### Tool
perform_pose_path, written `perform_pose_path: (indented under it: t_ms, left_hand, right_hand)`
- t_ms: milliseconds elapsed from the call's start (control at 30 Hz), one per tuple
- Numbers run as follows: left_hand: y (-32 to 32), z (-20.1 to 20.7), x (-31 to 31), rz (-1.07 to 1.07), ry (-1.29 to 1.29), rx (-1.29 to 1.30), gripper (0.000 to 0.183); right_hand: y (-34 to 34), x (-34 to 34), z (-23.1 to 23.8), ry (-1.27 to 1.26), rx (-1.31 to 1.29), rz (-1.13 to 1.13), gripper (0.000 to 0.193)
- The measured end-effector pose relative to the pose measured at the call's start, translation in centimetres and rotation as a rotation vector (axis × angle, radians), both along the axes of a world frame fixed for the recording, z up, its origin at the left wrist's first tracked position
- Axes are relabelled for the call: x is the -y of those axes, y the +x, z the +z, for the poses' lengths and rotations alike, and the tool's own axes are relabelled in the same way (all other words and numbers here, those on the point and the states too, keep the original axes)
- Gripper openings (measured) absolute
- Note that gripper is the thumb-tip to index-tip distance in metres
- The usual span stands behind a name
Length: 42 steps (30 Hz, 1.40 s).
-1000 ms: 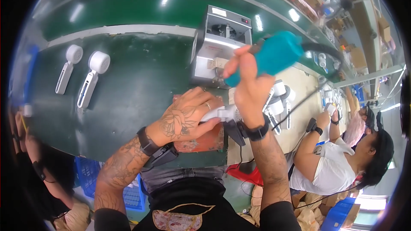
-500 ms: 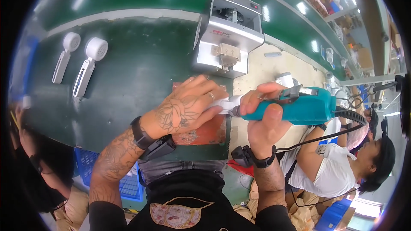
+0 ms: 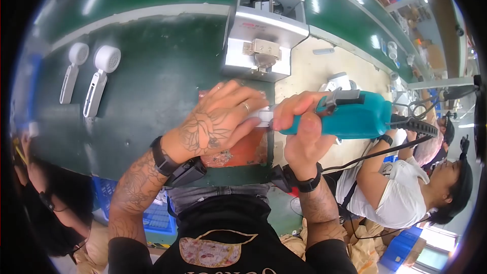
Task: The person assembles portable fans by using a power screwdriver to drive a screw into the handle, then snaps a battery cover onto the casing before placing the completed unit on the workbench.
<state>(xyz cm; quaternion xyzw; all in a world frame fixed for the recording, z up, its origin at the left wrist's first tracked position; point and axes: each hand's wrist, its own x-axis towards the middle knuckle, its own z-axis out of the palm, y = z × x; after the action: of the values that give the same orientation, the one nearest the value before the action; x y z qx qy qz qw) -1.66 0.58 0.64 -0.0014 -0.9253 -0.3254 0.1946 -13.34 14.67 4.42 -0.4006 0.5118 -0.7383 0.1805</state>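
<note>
My left hand [image 3: 215, 122] is closed over a white plastic piece [image 3: 265, 115], pressing it down above a worn red mat [image 3: 243, 151]; most of the piece is hidden under the fingers. Gripped palm-up in my right hand [image 3: 309, 134] is a teal electric screwdriver [image 3: 362, 116] with a metal lever on its side and a black cable at its rear. It lies nearly level, its tip pointing left at the white piece. My right fingertips cover the tip, so I cannot tell whether it sits on a screw.
A silver screw feeder [image 3: 261, 45] stands beyond my hands. Two white shower-head-shaped devices [image 3: 107, 60] lie at left on the green bench [image 3: 152, 61]. More white parts [image 3: 341, 81] sit behind the screwdriver. A co-worker [image 3: 390, 187] is at right, another person's arm [image 3: 48, 187] at left.
The view has shifted slightly. My right hand and the screwdriver have moved a little left, closer to my left hand, and more of the white parts behind the tool shows. Both grips stay the same.
</note>
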Motion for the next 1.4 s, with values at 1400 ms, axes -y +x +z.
perform_pose_path:
  t_ms: [1400]
  left_hand:
    - [-18.6, -0.7, -8.4, 0.098, 0.086, 0.154, 0.038]
  right_hand:
    - [2.6, -15.0, 0.2, -0.233, 0.329, 0.025, 0.057]
